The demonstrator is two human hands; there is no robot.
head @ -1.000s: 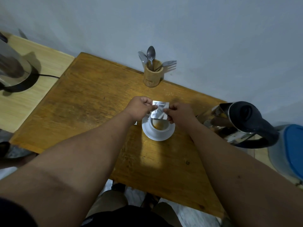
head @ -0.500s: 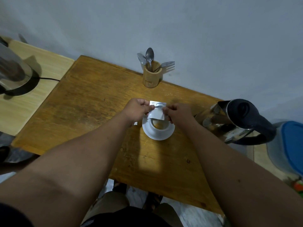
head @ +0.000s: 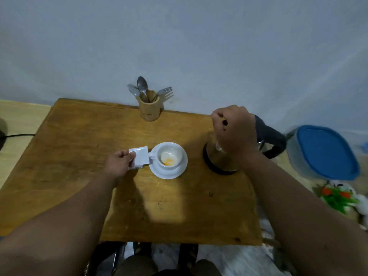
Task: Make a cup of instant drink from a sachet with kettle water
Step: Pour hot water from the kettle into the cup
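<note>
Head view, the only one I have. The powder looks to be in: I see an orange heap at the bottom of the cup (head: 169,156), which stands on its saucer (head: 168,172) near the middle of the table (head: 79,136). No water in the cup yet, as far as I can tell. My left hand (head: 117,166) pinches the sachet (head: 139,157) by its left edge, fingers pressed together on it, the packet just beside the cup's handle and low over the table; I cannot tell whether it touches the wood. I judge the sachet spent and ready to be put down.

My right hand (head: 235,132) is closed in a loose fist over the kettle (head: 219,160), which stands to the right of the saucer, a little apart from it. Something small and dark shows between the fingers; I cannot tell what it is, or whether the hand grips any part of the kettle. The handle (head: 268,136) juts out to the right, behind my hand.

Still to do, by my reckoning: pour the water and stir. Spoons stand in the holder (head: 149,108) at the far edge, by the wall.

For room: the kettle sits near the table's right edge, with a blue-lidded tub (head: 322,152) beyond it, so I would swing the kettle leftward. The left half of the table and the strip in front of the saucer are bare.
</note>
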